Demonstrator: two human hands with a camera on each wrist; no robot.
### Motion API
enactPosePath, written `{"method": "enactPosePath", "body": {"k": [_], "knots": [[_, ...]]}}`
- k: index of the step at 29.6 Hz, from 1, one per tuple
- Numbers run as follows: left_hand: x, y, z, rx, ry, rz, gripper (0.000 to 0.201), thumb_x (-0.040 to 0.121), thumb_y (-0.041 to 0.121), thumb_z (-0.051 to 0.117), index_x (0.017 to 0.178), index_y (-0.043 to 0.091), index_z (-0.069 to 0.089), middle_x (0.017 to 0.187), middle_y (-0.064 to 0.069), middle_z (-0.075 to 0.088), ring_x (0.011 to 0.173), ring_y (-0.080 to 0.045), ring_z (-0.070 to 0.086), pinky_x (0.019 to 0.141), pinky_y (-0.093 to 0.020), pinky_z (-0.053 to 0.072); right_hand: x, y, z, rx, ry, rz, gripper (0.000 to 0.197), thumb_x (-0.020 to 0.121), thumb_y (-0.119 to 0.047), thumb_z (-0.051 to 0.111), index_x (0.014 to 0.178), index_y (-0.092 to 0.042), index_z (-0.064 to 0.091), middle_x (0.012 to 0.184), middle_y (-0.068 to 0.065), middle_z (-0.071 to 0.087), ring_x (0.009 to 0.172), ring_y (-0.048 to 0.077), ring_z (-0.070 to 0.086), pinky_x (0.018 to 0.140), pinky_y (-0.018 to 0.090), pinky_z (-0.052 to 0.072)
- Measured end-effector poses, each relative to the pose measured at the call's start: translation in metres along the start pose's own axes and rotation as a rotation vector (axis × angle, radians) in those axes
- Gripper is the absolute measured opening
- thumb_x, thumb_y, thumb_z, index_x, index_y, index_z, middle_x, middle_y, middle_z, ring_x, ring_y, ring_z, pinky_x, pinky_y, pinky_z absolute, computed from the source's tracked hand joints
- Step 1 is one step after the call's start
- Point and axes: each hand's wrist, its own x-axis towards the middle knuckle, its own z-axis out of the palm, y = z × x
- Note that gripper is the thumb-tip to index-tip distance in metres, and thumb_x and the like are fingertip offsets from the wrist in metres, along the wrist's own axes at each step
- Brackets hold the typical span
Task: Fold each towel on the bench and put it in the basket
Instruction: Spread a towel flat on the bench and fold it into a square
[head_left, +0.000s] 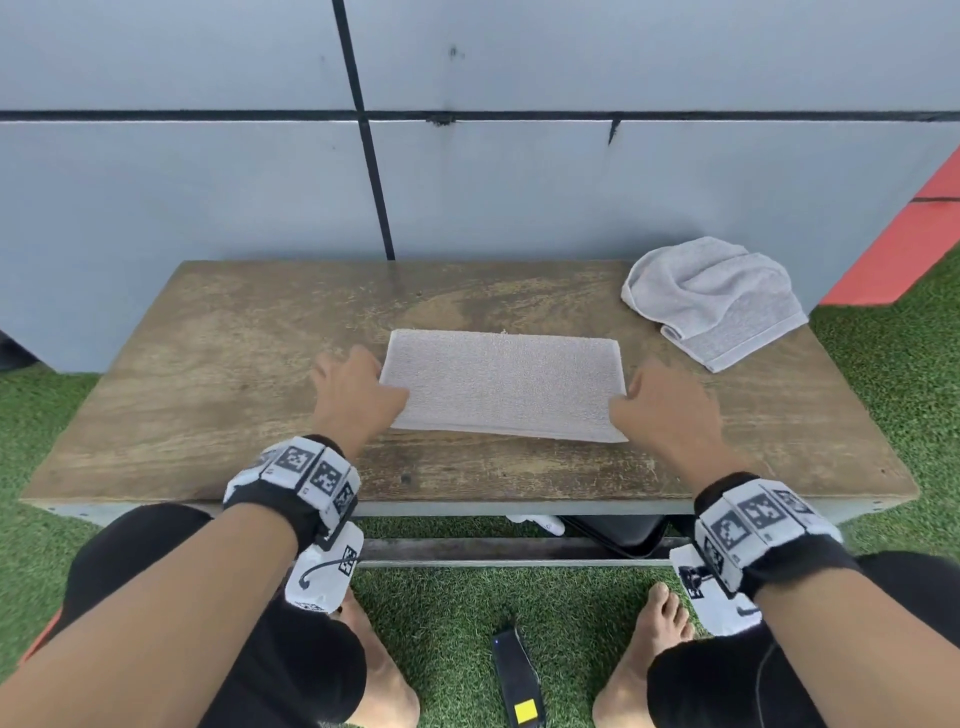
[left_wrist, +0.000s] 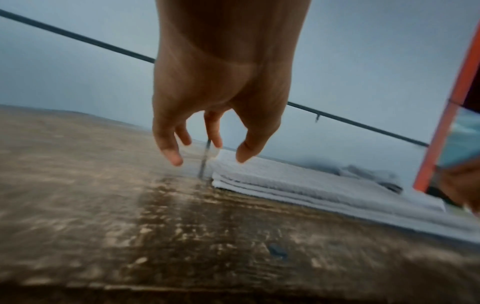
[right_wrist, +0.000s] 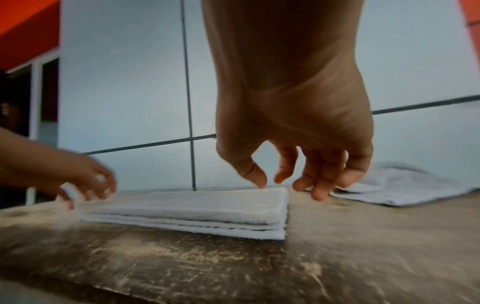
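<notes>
A pale towel (head_left: 504, 384) lies folded in a flat layered rectangle on the middle of the wooden bench (head_left: 208, 389). My left hand (head_left: 353, 395) hovers at the towel's left edge with loosely curled fingers and holds nothing; the left wrist view shows that hand (left_wrist: 207, 159) just above the folded towel (left_wrist: 298, 185). At the towel's right edge is my right hand (head_left: 660, 410). In the right wrist view the right hand (right_wrist: 285, 185) has its thumb tip touching the top of the folded towel (right_wrist: 197, 207), with the fingers hanging beside that edge. A crumpled grey towel (head_left: 717, 301) lies at the back right corner. No basket is in view.
A grey panelled wall (head_left: 519, 182) stands right behind the bench. Green turf (head_left: 447, 613) surrounds it, with my bare feet and a dark device with a yellow sticker (head_left: 519, 680) on it. A black object (head_left: 618, 535) sits under the bench. An orange band (head_left: 904, 244) runs at the right.
</notes>
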Motion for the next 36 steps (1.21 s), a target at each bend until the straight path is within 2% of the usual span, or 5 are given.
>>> {"method": "enactPosePath", "body": {"k": [6,9,14,29,36], "knots": [[0.005,0.061,0.042,0.157,0.003,0.421,0.049,0.1,0.031,0.046,0.145,0.014,0.039,0.161,-0.012,0.016,0.149,-0.031,0.014,0.119,-0.049,0.026,0.021,-0.07,0.036,-0.046,0.053,-0.325,0.041,0.094,-0.026,0.044,0.132,-0.012,0.049,0.141,0.011,0.048,0.131,0.029,0.043,0.114,0.047,0.03],[0.015,0.066,0.072,0.259,-0.13,0.497,0.055,0.107,0.035,0.027,0.158,0.019,0.017,0.168,-0.003,0.0,0.154,-0.026,-0.001,0.124,-0.05,0.01,0.035,-0.083,0.065,-0.045,-0.111,-0.386,0.057,0.103,-0.034,0.031,0.157,-0.018,0.02,0.168,0.003,0.008,0.155,0.023,0.005,0.124,0.052,0.007],[0.027,0.046,0.088,0.362,-0.116,0.534,0.058,0.105,0.049,0.01,0.159,0.032,0.002,0.168,0.005,-0.005,0.154,-0.019,-0.007,0.124,-0.047,-0.003,0.032,-0.07,0.093,-0.074,-0.127,-0.348,0.058,0.105,-0.048,0.007,0.159,-0.035,-0.009,0.167,-0.009,-0.017,0.153,0.015,-0.018,0.123,0.052,-0.009],[0.04,0.014,0.076,0.287,-0.082,0.456,0.056,0.106,0.045,0.008,0.159,0.032,0.0,0.168,0.006,-0.007,0.153,-0.015,-0.013,0.124,-0.039,-0.009,0.038,-0.035,0.089,-0.037,0.014,-0.16,0.06,0.104,-0.05,0.007,0.16,-0.031,-0.001,0.169,-0.003,-0.008,0.155,0.016,-0.011,0.125,0.048,-0.004],[0.038,-0.002,0.062,0.274,-0.079,0.349,0.056,0.105,0.048,0.006,0.158,0.037,-0.003,0.167,0.009,-0.012,0.153,-0.014,-0.015,0.123,-0.049,-0.01,0.039,-0.03,0.089,-0.029,0.01,-0.157,0.06,0.104,-0.049,0.006,0.16,-0.03,-0.003,0.168,-0.004,-0.011,0.154,0.015,-0.014,0.124,0.05,-0.006]]}}
